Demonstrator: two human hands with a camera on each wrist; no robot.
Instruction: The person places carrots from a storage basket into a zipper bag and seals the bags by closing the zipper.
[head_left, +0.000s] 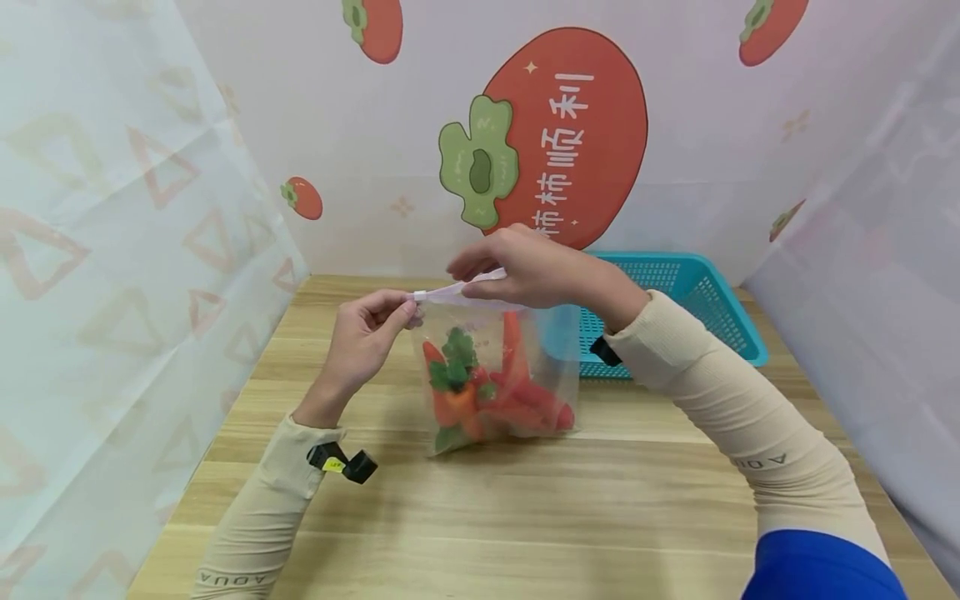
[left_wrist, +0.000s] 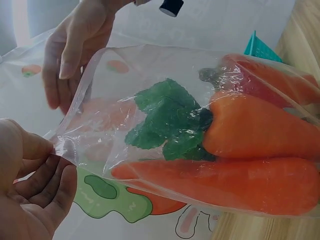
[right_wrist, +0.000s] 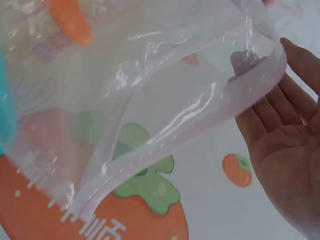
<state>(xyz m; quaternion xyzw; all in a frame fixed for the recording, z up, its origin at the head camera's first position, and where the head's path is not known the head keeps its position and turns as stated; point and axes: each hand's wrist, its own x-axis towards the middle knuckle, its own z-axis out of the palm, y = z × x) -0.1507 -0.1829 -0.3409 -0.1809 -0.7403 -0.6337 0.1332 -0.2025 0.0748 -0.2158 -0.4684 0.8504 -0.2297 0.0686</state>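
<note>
A clear slider zip bag [head_left: 495,350] with a pale pink top stands upright on the table, holding toy vegetables. Inside are an orange carrot [left_wrist: 260,125] with green leaves, a second carrot [left_wrist: 225,182] and other red pieces. My left hand [head_left: 371,333] pinches the bag's top left corner at the white slider [head_left: 420,296]. Over the bag's mouth is my right hand [head_left: 525,267], thumb and fingers spread apart, the pink edge running between them. In the right wrist view, the right hand [right_wrist: 285,115] has fingertips overlapping the loose mouth, which gapes open.
A turquoise plastic basket [head_left: 731,308] sits behind the bag at the back right, partly hidden by the right forearm. Printed cloth walls [head_left: 375,150] enclose the wooden table [head_left: 480,525] at the back and both sides.
</note>
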